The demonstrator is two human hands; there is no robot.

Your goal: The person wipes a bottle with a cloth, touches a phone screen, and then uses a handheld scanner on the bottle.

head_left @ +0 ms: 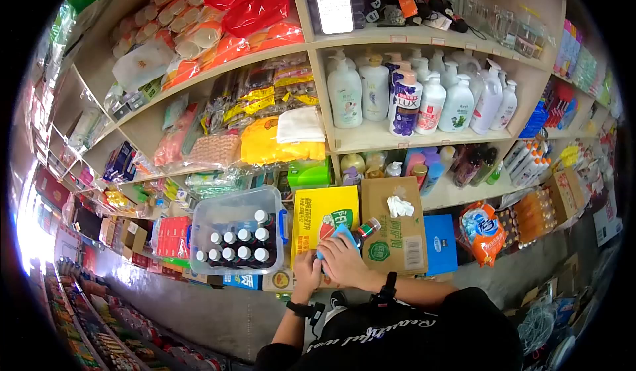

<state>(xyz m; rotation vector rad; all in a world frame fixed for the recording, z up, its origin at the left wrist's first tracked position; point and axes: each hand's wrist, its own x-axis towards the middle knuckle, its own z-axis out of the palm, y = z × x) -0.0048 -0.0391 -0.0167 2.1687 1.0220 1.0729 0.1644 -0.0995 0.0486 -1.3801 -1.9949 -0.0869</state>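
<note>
A dark bottle (368,228) lies tilted in front of me, its capped end pointing up and to the right. My right hand (343,264) is closed around a blue cloth (343,234) pressed against the bottle. At the other end, my left hand (307,273) is closed; its fingertips are partly hidden, and it seems to grip the bottle's lower end. Both hands are over a yellow carton (308,205) and a brown cardboard box (404,235). To the left stands a clear plastic bin (212,213) with several dark, white-capped bottles (244,254) upright inside.
Crumpled white tissue (399,207) lies on the brown box. A blue box (440,244) and an orange detergent bag (482,232) are to the right. Behind are shelves (358,140) with pump bottles (405,103), yellow packs (278,142) and a lit phone (333,3).
</note>
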